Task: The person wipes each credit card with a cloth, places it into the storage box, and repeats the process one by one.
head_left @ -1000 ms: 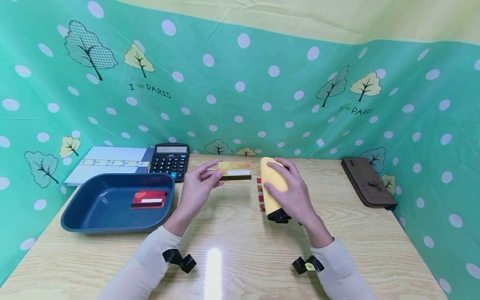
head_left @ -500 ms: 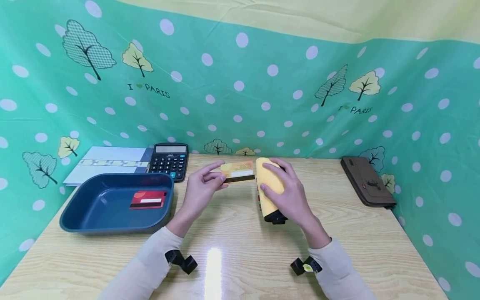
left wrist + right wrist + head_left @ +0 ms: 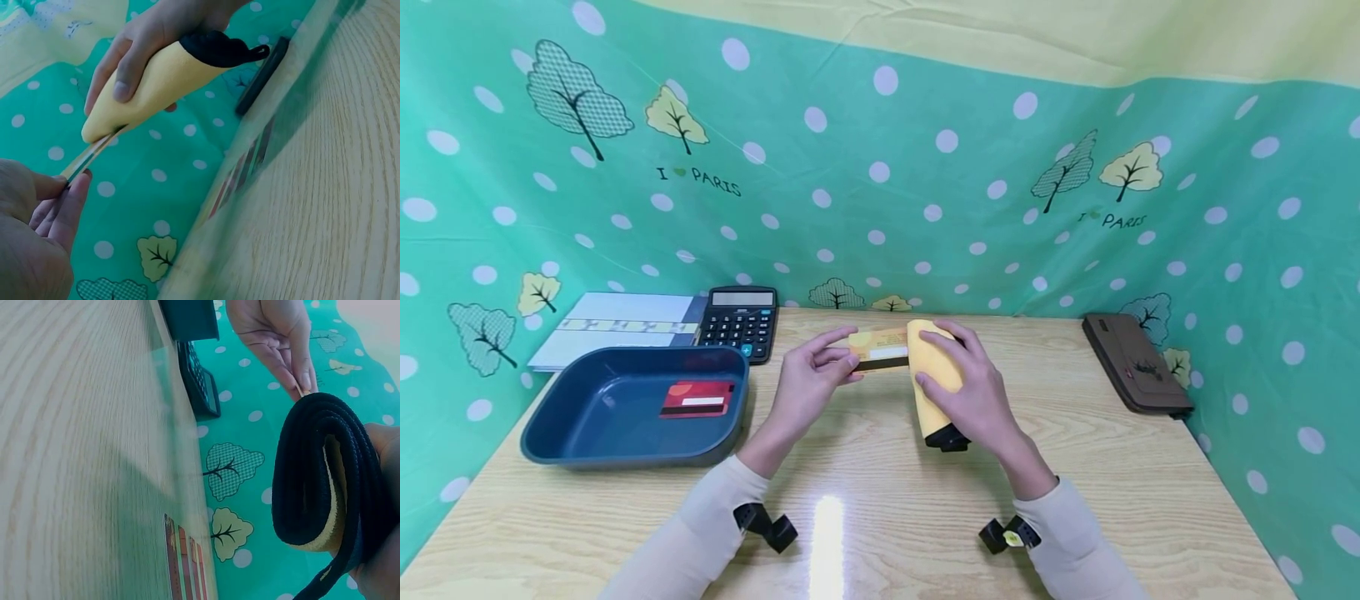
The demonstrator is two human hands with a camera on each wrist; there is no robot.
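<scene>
In the head view my left hand (image 3: 808, 379) pinches a yellow-orange card (image 3: 880, 350) with a black stripe by its left end. My right hand (image 3: 973, 387) grips a folded yellow cloth (image 3: 931, 375) with black edging, held above the table. The card's right end meets the cloth's left edge. From the left wrist view, the card (image 3: 86, 159) is seen edge-on, its far end against the cloth (image 3: 150, 87). The cloth's rolled black end (image 3: 319, 469) fills much of the right wrist view. Several red cards (image 3: 184, 556) lie on the table below.
A blue tray (image 3: 625, 460) at the left holds a red card (image 3: 697, 399). Behind it are a calculator (image 3: 739, 321) and a pale folder (image 3: 617, 321). A brown case (image 3: 1135, 362) lies at the right rear. A patterned green curtain (image 3: 850, 167) hangs behind the table.
My left hand has moved the yellow-orange card right until it meets the cloth. My right hand has shifted slightly left with the cloth, which now covers the red cards in the head view.
</scene>
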